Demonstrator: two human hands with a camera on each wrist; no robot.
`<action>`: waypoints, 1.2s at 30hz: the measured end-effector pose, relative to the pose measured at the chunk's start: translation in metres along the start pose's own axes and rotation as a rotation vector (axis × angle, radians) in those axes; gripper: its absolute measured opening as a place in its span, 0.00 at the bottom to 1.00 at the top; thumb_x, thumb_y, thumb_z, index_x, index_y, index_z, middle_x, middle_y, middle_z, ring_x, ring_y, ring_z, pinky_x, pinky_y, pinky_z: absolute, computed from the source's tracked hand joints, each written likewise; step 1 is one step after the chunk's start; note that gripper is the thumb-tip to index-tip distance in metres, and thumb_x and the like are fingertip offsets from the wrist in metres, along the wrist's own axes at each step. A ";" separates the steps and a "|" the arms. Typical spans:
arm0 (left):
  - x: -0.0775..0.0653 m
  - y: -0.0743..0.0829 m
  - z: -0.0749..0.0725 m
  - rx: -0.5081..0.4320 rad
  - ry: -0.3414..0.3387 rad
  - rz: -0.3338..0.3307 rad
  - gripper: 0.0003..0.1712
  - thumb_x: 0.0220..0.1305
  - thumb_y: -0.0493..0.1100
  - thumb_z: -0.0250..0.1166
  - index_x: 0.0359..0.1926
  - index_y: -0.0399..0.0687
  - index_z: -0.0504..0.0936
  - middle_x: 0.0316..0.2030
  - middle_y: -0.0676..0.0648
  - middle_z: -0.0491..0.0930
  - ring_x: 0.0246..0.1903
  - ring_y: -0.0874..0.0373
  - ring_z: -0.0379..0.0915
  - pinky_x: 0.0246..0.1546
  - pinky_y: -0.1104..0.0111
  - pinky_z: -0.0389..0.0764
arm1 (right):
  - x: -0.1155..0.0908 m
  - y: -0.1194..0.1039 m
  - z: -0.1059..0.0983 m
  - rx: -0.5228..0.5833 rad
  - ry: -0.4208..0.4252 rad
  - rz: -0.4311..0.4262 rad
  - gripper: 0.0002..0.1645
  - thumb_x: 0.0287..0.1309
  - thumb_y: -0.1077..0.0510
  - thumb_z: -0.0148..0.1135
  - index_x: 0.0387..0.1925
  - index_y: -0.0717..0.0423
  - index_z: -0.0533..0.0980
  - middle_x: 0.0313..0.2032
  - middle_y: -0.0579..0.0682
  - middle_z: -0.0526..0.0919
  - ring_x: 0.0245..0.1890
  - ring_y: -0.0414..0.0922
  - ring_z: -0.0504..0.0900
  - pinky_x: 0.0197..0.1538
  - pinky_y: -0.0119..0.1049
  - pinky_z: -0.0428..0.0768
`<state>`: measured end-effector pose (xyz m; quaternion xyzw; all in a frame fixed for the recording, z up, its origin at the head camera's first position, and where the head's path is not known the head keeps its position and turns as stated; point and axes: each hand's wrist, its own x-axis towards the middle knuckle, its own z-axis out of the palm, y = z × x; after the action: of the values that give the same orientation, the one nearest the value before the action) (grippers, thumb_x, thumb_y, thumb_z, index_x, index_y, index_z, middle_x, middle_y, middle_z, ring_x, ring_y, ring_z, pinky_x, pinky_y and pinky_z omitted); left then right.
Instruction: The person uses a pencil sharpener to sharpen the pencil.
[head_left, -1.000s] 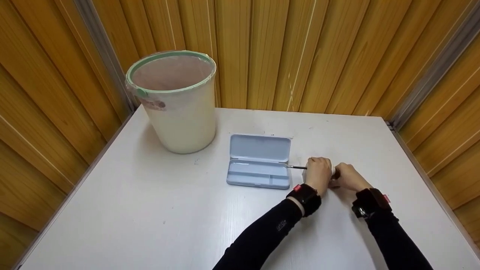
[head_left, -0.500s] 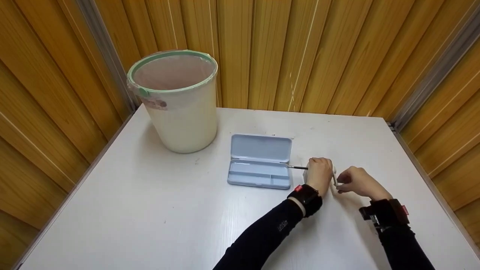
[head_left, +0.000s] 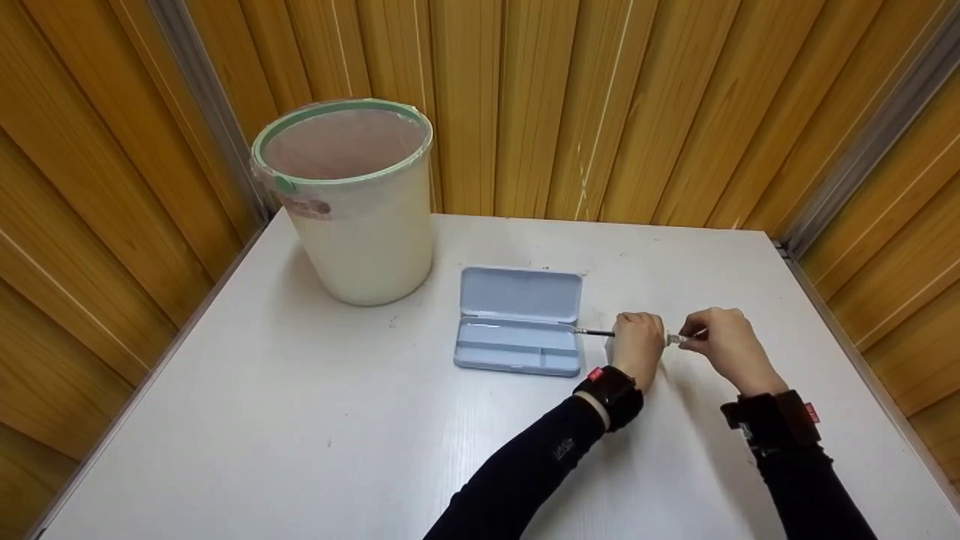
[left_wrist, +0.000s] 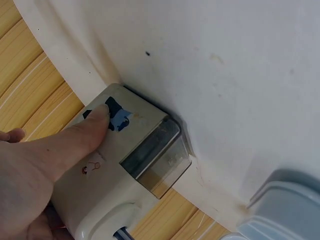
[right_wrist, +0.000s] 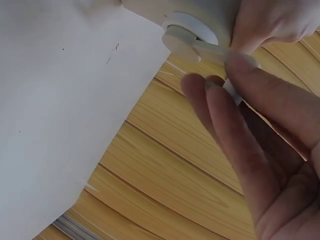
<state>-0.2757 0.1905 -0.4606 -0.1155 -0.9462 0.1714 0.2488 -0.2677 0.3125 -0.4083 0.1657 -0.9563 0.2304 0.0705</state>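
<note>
A beige hand-crank pencil sharpener [left_wrist: 112,150] with stickers and a clear shavings drawer stands on the white table, mostly hidden by my left hand [head_left: 640,346] in the head view. That hand grips its body, thumb across the sticker side in the left wrist view. A dark pencil [head_left: 598,333] pokes out of the sharpener's left side, its outer end at the edge of an open light-blue pencil case [head_left: 520,295]. On the other side, my right hand [head_left: 727,349] pinches the knob of the crank handle [right_wrist: 212,52] between thumb and fingers.
A tall cream bin [head_left: 367,247] with a green rim and a clear liner stands at the back left of the white table [head_left: 300,420]. Wood-patterned panels [head_left: 540,112] enclose the table at the back and sides.
My right hand has turned the crank: its handle pointed toward the near side half a second ago and now points right. My left hand, the pencil and the case stay put.
</note>
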 end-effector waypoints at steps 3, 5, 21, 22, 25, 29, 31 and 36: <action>0.001 -0.001 0.000 -0.004 0.006 -0.005 0.15 0.70 0.49 0.46 0.43 0.62 0.81 0.37 0.61 0.83 0.37 0.66 0.76 0.35 0.74 0.66 | 0.004 0.000 0.001 -0.044 0.082 -0.038 0.03 0.46 0.72 0.71 0.25 0.65 0.83 0.26 0.60 0.86 0.26 0.53 0.85 0.29 0.35 0.77; 0.001 -0.001 0.000 -0.007 0.008 -0.001 0.15 0.70 0.49 0.46 0.43 0.61 0.81 0.37 0.60 0.82 0.37 0.66 0.76 0.34 0.74 0.66 | 0.007 0.001 0.002 -0.066 0.122 -0.060 0.03 0.46 0.72 0.71 0.24 0.64 0.83 0.25 0.60 0.86 0.25 0.53 0.84 0.29 0.38 0.76; 0.004 -0.008 0.001 0.006 -0.024 0.025 0.17 0.72 0.48 0.44 0.46 0.60 0.80 0.39 0.60 0.82 0.40 0.65 0.77 0.37 0.74 0.69 | 0.034 0.005 0.026 -0.120 0.308 -0.077 0.05 0.47 0.72 0.70 0.23 0.69 0.79 0.23 0.64 0.84 0.25 0.60 0.82 0.33 0.54 0.78; 0.004 -0.008 0.002 0.008 -0.019 0.026 0.17 0.72 0.47 0.44 0.46 0.60 0.80 0.39 0.60 0.82 0.40 0.65 0.77 0.36 0.74 0.68 | 0.036 0.007 0.027 -0.121 0.309 -0.077 0.05 0.47 0.73 0.69 0.22 0.69 0.79 0.23 0.64 0.84 0.25 0.61 0.82 0.33 0.55 0.78; 0.003 -0.008 0.003 0.006 -0.004 0.026 0.16 0.71 0.47 0.45 0.45 0.60 0.80 0.38 0.59 0.82 0.38 0.65 0.77 0.34 0.74 0.67 | 0.043 0.013 0.031 -0.116 0.300 -0.074 0.05 0.47 0.73 0.69 0.22 0.68 0.79 0.23 0.64 0.83 0.25 0.61 0.82 0.34 0.55 0.77; 0.003 -0.006 0.003 0.004 -0.018 0.036 0.17 0.72 0.47 0.44 0.46 0.59 0.80 0.39 0.59 0.82 0.39 0.64 0.77 0.35 0.73 0.68 | 0.048 0.023 0.036 -0.093 0.270 -0.066 0.03 0.48 0.74 0.67 0.23 0.69 0.80 0.24 0.65 0.84 0.26 0.62 0.82 0.35 0.55 0.77; 0.003 -0.005 0.003 0.009 -0.046 0.054 0.17 0.72 0.47 0.43 0.48 0.58 0.79 0.41 0.59 0.82 0.41 0.64 0.77 0.36 0.73 0.68 | 0.048 0.028 0.038 -0.080 0.250 -0.059 0.02 0.48 0.74 0.66 0.24 0.70 0.80 0.24 0.65 0.84 0.26 0.62 0.82 0.35 0.55 0.78; 0.002 -0.001 0.003 0.005 -0.078 0.071 0.18 0.73 0.47 0.42 0.51 0.59 0.78 0.43 0.59 0.81 0.44 0.64 0.77 0.40 0.73 0.69 | 0.048 0.038 0.044 -0.048 0.196 -0.041 0.01 0.49 0.73 0.66 0.26 0.71 0.81 0.27 0.66 0.85 0.29 0.63 0.83 0.37 0.55 0.79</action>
<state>-0.2793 0.1892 -0.4611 -0.1418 -0.9500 0.1870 0.2058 -0.3280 0.3101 -0.4525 0.1604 -0.9464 0.2210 0.1722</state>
